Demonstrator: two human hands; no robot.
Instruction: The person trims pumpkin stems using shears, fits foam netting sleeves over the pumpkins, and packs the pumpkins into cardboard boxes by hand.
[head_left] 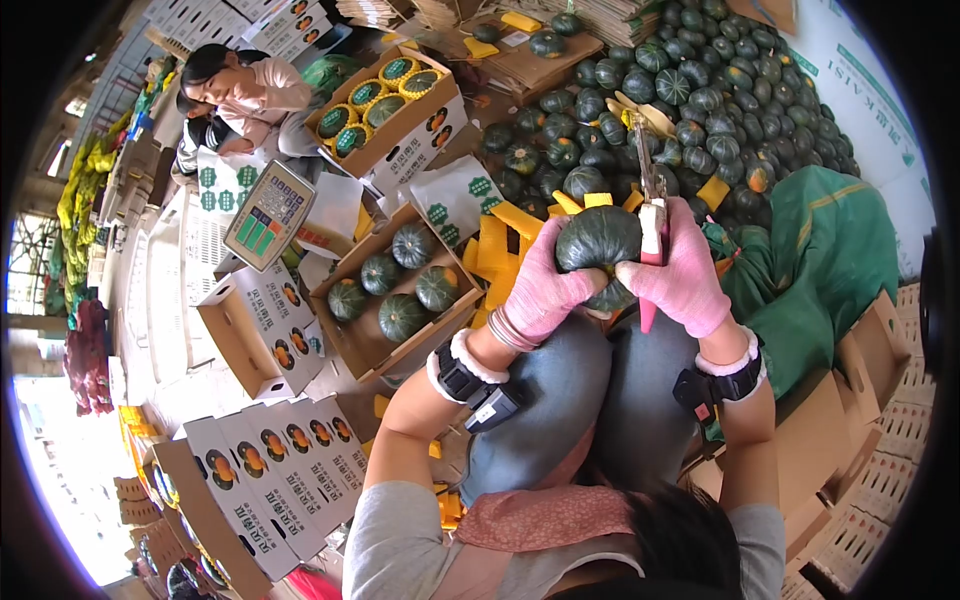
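In a pink glove, my left hand is closed round the side of a dark green pumpkin, which I hold above my knees. My right hand, gloved too, grips pruning shears with red handles, blades pointing away from me. The right thumb reaches over to the pumpkin's lower edge. Just left of my hands, an open cardboard box contains several green pumpkins. Yellow foam sleeves lie between that box and my left hand.
A big heap of pumpkins spreads ahead and right. A digital scale stands left, near a seated person. A box of sleeved pumpkins is beyond it. White printed cartons sit lower left, a green sack at right.
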